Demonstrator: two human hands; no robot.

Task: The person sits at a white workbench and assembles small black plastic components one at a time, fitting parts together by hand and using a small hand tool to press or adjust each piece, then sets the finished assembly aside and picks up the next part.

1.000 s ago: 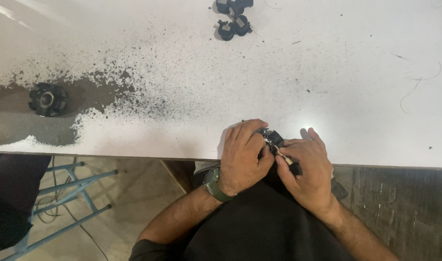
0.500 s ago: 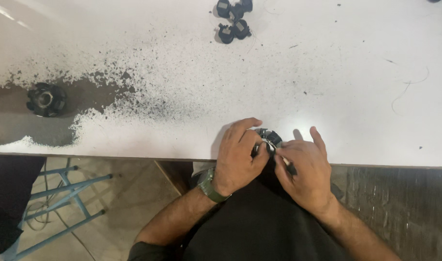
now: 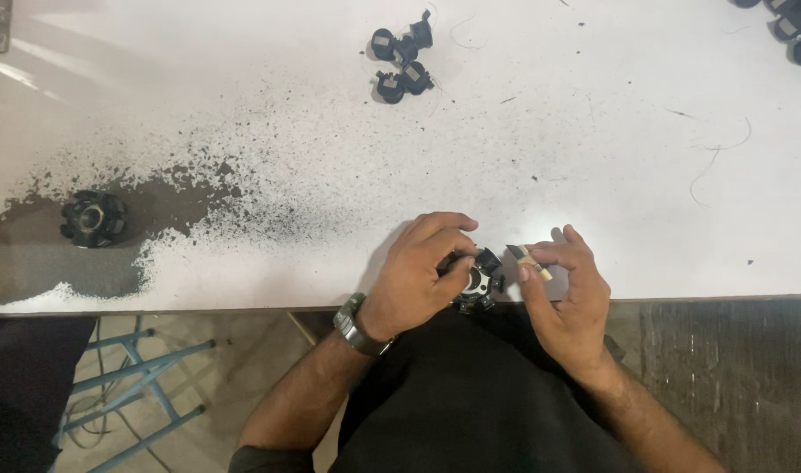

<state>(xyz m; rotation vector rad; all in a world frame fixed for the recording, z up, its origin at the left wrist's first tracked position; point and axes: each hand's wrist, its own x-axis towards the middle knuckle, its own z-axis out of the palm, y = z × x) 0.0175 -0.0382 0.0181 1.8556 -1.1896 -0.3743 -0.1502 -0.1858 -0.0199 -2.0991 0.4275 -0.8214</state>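
Black slotted rotor part [image 3: 479, 280] sits clamped in the left hand [image 3: 418, 276] at the table [image 3: 593, 158] edge, steadied while the right hand [image 3: 567, 293] pinches a small pale strip [image 3: 528, 258] just beside it.

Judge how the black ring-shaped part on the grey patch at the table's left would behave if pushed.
The black ring-shaped part lies flat and low, so it would probably slide rather than tip. Its lobed rim suggests poor rolling. It looks rigid, likely moulded.
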